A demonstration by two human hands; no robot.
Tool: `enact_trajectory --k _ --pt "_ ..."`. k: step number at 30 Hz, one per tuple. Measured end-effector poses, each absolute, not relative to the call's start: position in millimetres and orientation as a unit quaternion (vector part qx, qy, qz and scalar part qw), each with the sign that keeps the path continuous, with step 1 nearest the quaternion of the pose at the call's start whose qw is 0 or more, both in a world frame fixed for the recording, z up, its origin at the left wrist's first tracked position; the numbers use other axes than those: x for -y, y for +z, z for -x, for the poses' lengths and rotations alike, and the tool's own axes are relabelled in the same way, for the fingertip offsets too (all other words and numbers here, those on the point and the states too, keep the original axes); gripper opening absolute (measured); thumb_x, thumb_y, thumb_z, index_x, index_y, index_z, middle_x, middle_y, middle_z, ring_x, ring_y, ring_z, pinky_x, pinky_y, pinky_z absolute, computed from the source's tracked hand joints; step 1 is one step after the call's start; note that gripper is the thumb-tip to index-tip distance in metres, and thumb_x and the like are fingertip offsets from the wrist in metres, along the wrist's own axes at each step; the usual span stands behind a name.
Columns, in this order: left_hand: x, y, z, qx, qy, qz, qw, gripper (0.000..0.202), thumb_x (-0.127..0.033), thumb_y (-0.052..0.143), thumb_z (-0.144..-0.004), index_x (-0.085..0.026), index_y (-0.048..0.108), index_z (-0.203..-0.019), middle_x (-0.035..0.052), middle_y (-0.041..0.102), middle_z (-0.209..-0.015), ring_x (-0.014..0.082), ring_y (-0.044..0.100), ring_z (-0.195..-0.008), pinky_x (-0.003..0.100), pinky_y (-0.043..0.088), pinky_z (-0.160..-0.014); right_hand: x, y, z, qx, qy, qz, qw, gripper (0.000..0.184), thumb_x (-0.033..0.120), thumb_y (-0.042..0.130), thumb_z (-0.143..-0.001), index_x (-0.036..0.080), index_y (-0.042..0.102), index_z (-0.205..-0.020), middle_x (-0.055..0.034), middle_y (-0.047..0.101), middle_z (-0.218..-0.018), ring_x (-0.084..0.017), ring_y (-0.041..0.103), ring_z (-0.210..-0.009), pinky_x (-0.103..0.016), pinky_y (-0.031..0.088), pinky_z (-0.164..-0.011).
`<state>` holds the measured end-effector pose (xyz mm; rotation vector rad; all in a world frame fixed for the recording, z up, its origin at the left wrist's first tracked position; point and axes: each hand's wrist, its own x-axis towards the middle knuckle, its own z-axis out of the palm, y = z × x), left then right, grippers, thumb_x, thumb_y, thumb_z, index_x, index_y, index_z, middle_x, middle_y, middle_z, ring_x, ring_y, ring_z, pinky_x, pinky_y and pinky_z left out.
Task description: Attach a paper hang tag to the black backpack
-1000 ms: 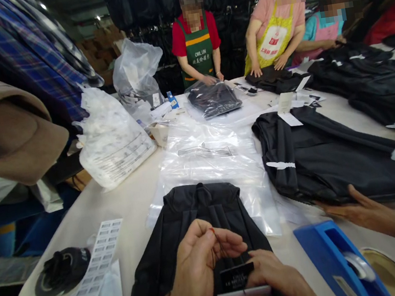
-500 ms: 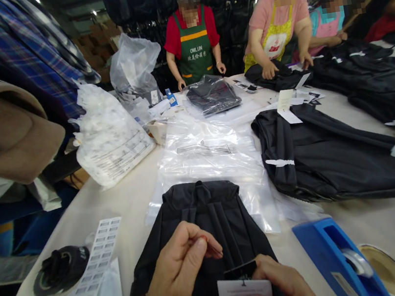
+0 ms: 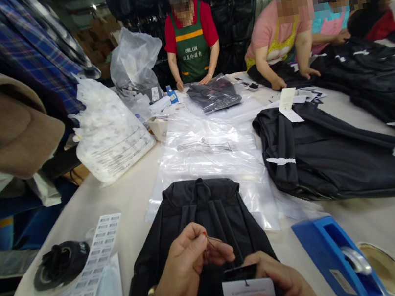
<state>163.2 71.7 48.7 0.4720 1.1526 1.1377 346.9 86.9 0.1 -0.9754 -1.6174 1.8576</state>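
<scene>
A black backpack (image 3: 205, 199) lies flat on the table in front of me, its top pointing away and its straps running down the middle. Over it, my left hand (image 3: 188, 263) is closed in a pinch on a thin string (image 3: 213, 238) at the thumb and forefinger. Close by on the right, my right hand (image 3: 280, 284) grips a white hang tag (image 3: 247, 291) together with a black tag (image 3: 240, 273) behind it. The lower part of the backpack is hidden by my hands.
Clear plastic bags (image 3: 205, 151) lie beyond the backpack. A blue tape dispenser (image 3: 332, 256) and a tape roll (image 3: 382, 268) are at right, below another black backpack (image 3: 339, 151). Barcode stickers (image 3: 90, 277) and a black coil (image 3: 62, 264) lie left. Co-workers (image 3: 192, 40) stand across the table.
My left hand has shifted slightly right, and a string now shows at its fingertips. The tags have moved slightly right with my right hand. Across the table, co-workers' hands have moved.
</scene>
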Motion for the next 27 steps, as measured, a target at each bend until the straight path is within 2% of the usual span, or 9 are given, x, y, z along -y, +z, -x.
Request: enact_trajectory --k 2,6,9,13,17,20,23,27 --pt "-70.0 44.4 -167.2 -0.473 0.53 -0.186 0.678 0.012 -0.029 0.047 -0.082 -0.019 0.04 -0.079 0.0071 0.068 -0.07 0.0177 0.061 -0.067 0.029 0.04 -0.068 -86.4 -1.8 -349.4 0.601 0.667 0.366 0.245 0.022 0.039 0.065 -0.068 0.019 0.058 -0.063 -0.0052 0.056 -0.102 -0.019 0.056 -0.095 -0.03 0.044 -0.085" --pt "-70.8 34.1 -174.1 -0.459 0.562 -0.165 0.668 0.014 -0.03 0.045 -0.083 -0.019 0.039 -0.078 0.0099 0.069 -0.08 0.0157 0.058 -0.06 0.029 0.037 -0.063 -88.1 -2.4 -357.0 0.677 0.556 0.422 0.234 0.017 0.036 0.063 -0.069 0.021 0.06 -0.063 -0.0068 0.049 -0.115 -0.023 0.05 -0.108 -0.035 0.041 -0.094" --pt "-71.9 28.6 -180.3 -0.477 0.581 -0.178 0.635 0.013 -0.029 0.046 -0.083 -0.019 0.041 -0.076 0.0099 0.069 -0.09 0.0156 0.059 -0.064 0.03 0.037 -0.067 -88.7 -2.4 -359.4 0.732 0.434 0.473 0.228 0.014 0.031 0.059 -0.072 0.021 0.058 -0.062 -0.0076 0.047 -0.121 -0.025 0.048 -0.111 -0.035 0.043 -0.093" --pt "-68.5 26.8 -187.8 -0.495 0.599 -0.194 0.599 0.013 -0.029 0.047 -0.083 -0.018 0.045 -0.075 0.0082 0.069 -0.089 0.0165 0.059 -0.07 0.033 0.037 -0.077 -84.8 -5.0 -352.2 0.761 0.369 0.453 0.281 0.007 0.018 0.056 -0.07 0.02 0.052 -0.065 -0.0097 0.052 -0.112 -0.021 0.054 -0.099 -0.03 0.048 -0.082" --pt "-64.3 28.2 -188.7 -0.504 0.603 -0.203 0.584 0.012 -0.029 0.047 -0.083 -0.018 0.046 -0.077 0.0074 0.069 -0.082 0.0172 0.059 -0.07 0.034 0.037 -0.08 -85.1 -1.0 -347.4 0.711 0.44 0.462 0.294 0.008 0.019 0.052 -0.072 0.02 0.05 -0.064 -0.0063 0.054 -0.096 -0.017 0.056 -0.086 -0.025 0.047 -0.075" --pt "-63.8 27.3 -186.1 -0.517 0.594 -0.22 0.576 0.015 -0.031 0.049 -0.082 -0.018 0.047 -0.076 0.0084 0.069 -0.087 0.0156 0.057 -0.065 0.032 0.037 -0.071 -92.1 3.0 -352.6 0.67 0.52 0.462 0.26 0.014 0.03 0.057 -0.072 0.019 0.054 -0.064 -0.0036 0.052 -0.087 -0.016 0.054 -0.081 -0.024 0.045 -0.071" --pt "-65.3 24.7 -182.9 -0.514 0.599 -0.223 0.571 0.016 -0.032 0.05 -0.081 -0.018 0.046 -0.075 0.0081 0.069 -0.091 0.0129 0.054 -0.058 0.029 0.035 -0.062 -97.0 3.1 -356.2 0.573 0.647 0.452 0.222 0.023 0.041 0.063 -0.068 0.018 0.057 -0.069 -0.0003 0.052 -0.073 -0.013 0.052 -0.068 -0.023 0.042 -0.06" --pt "-70.0 24.0 -178.7 -0.509 0.61 -0.197 0.574 0.012 -0.03 0.05 -0.081 -0.02 0.044 -0.078 0.0057 0.069 -0.091 0.0109 0.052 -0.054 0.027 0.034 -0.058 -93.2 4.7 -348.8 0.393 0.792 0.426 0.191 0.032 0.042 0.066 -0.066 0.018 0.053 -0.083 -0.0009 0.063 -0.07 -0.014 0.056 -0.066 -0.024 0.043 -0.06"
